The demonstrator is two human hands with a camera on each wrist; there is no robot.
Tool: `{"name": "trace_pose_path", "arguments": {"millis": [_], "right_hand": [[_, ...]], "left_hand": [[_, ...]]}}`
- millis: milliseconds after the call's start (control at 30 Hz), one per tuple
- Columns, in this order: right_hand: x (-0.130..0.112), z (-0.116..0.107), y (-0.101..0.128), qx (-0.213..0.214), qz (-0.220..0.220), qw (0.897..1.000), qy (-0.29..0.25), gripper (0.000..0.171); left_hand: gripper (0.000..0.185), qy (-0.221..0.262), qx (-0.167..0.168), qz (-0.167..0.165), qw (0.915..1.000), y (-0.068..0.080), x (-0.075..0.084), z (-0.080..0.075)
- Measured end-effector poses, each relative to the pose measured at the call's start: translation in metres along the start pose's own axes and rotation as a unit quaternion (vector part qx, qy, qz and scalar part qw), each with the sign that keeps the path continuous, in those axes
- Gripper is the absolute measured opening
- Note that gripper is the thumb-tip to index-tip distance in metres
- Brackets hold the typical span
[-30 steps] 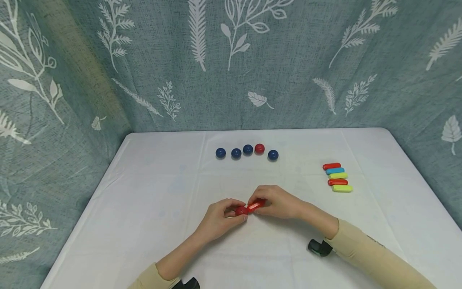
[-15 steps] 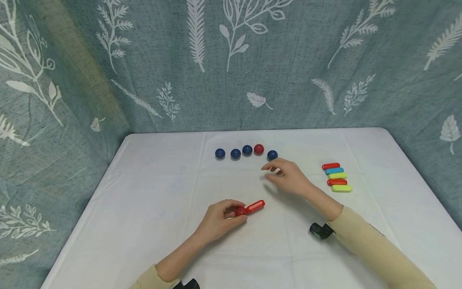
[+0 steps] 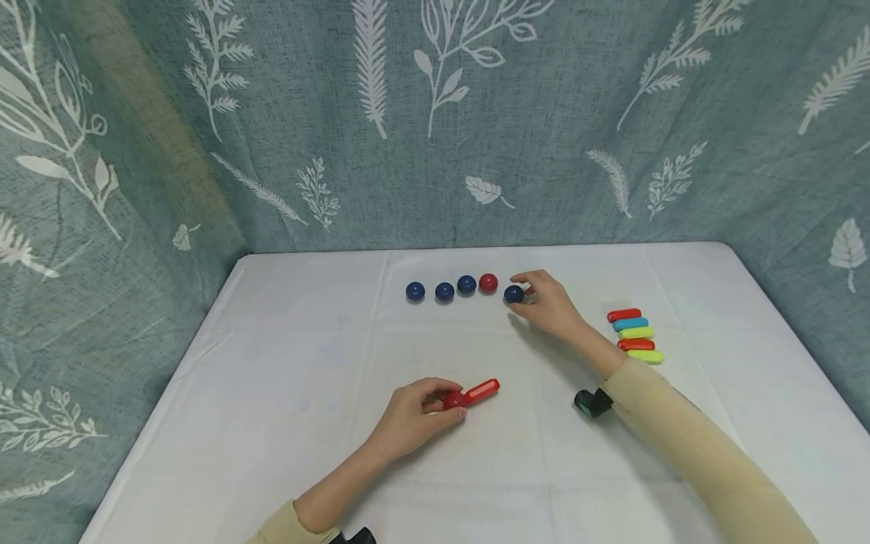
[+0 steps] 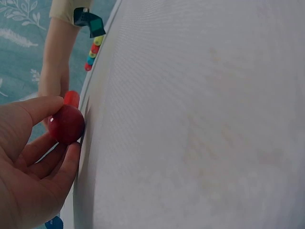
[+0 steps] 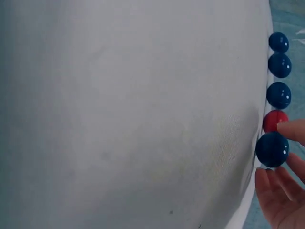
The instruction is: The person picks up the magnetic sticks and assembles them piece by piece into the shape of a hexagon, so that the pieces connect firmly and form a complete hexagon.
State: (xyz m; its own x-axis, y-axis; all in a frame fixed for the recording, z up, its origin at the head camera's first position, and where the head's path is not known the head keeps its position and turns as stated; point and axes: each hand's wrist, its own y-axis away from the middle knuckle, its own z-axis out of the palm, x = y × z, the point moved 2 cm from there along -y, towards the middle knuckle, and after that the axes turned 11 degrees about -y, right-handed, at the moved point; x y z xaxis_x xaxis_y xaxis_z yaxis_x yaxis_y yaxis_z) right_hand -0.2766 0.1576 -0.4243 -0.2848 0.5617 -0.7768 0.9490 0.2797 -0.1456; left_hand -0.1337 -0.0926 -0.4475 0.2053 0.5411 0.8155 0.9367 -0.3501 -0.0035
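Note:
In the head view my left hand (image 3: 412,415) holds a red ball (image 3: 454,401) between thumb and fingers, low over the white table. A red stick (image 3: 482,391) reaches up and right from the ball, its end against it. The left wrist view shows the same red ball (image 4: 66,124) pinched, with the stick partly hidden behind it. My right hand (image 3: 549,304) curls its thumb and fingers round a blue ball (image 3: 513,295) at the right end of the row. In the right wrist view this blue ball (image 5: 272,150) sits between thumb and fingertips.
Left of the right hand stand a second red ball (image 3: 488,283) and three more blue balls (image 3: 466,285). Several red, blue and yellow-green sticks (image 3: 635,332) lie stacked side by side at the right, near the right forearm. A patterned curtain (image 3: 435,151) borders the table (image 3: 285,340).
My right hand has let go of the red stick and moved up and right to the blue ball. The left hand stays in place with the red ball.

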Motion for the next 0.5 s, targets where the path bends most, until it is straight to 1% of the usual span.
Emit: {"name": "trace_pose_path", "arguments": {"millis": [233, 500], "right_hand": [[0.004, 0.0042, -0.0072, -0.016, 0.006, 1.0, 0.007, 0.043], [0.003, 0.0041, -0.0079, -0.019, 0.001, 1.0, 0.015, 0.036]], "left_hand": [[0.03, 0.007, 0.001, 0.001, 1.0, 0.0006, 0.0006, 0.0001], [0.03, 0.004, 0.003, 0.001, 1.0, 0.0006, -0.0001, 0.0004]]}}
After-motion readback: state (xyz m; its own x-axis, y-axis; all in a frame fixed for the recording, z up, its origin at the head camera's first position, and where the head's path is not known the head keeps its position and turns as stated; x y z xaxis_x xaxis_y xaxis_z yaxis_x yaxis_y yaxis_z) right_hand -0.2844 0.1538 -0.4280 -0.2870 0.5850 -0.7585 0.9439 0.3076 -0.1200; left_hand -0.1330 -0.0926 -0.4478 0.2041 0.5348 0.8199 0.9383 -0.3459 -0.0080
